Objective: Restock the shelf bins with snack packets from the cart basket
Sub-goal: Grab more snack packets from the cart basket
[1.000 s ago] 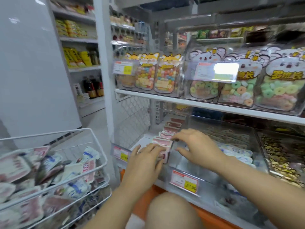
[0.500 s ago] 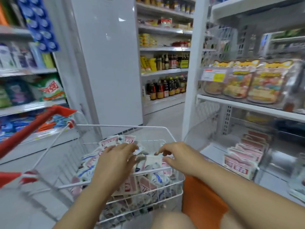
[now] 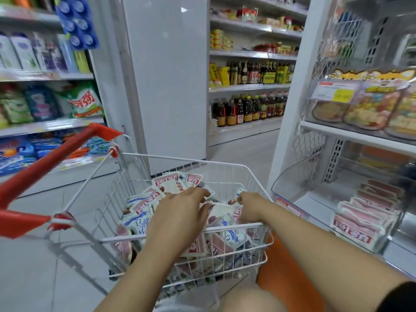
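A white pillar point(image 3: 166, 82) fills the far middle. Left of it, store shelves point(image 3: 45, 75) hold bottles and bags, among them a green bag point(image 3: 84, 102) with big red Chinese characters. Right of the pillar, the far shelves point(image 3: 245, 87) carry rows of dark bottles point(image 3: 247, 109) with red and yellow labels too small to read.

On the right stands the white shelf unit point(image 3: 351, 135). Its upper board bears clear tubs of sweets point(image 3: 364, 109) with cartoon animal heads on top and a white-and-yellow price tag point(image 3: 335, 92), its print blurred. Below sits a clear shelf bin point(image 3: 290, 176) holding one upright row of pink packets point(image 3: 360, 219), the front one showing white Chinese characters on a red band.

The white wire cart basket point(image 3: 180, 159) with its red handle point(image 3: 56, 158) sits near, in the middle, heaped with snack packets point(image 3: 171, 184) (white with blue writing, or pink with the same red band).

Both hands are inside the basket. The left hand point(image 3: 180, 219) lies palm down on the pile, fingers bent at the tips; whether they grip anything I cannot tell. The right hand point(image 3: 249, 206) has its fingers curled round the edge of packets near the basket's right side.
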